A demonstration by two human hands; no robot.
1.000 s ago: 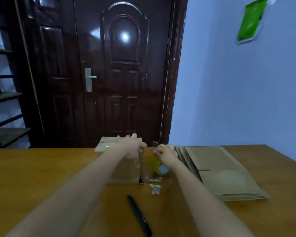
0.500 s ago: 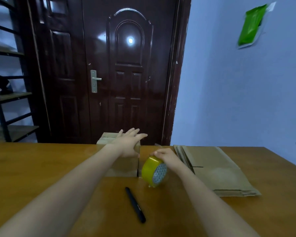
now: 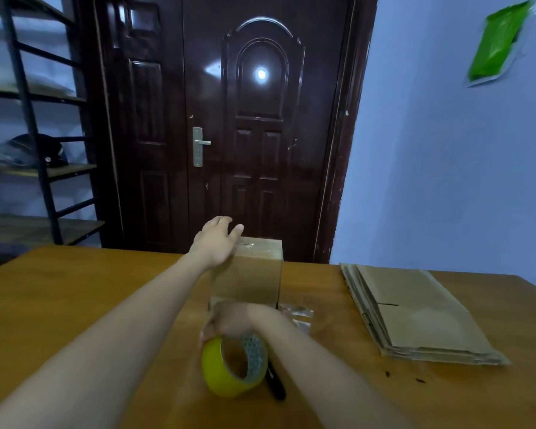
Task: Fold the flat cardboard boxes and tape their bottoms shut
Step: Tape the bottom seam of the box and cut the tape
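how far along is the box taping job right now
Done: one box stands folded on the table, with shiny tape across its upturned face. In hand: the left hand rests open on that box, and the right hand grips the yellow tape roll near the black pen. Left: the stack of flat boxes to the right looks unfolded.

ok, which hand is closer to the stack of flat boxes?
Right. The right hand grips the tape roll mid-table, left of the flat stack. The left hand rests on the folded box, farther off.
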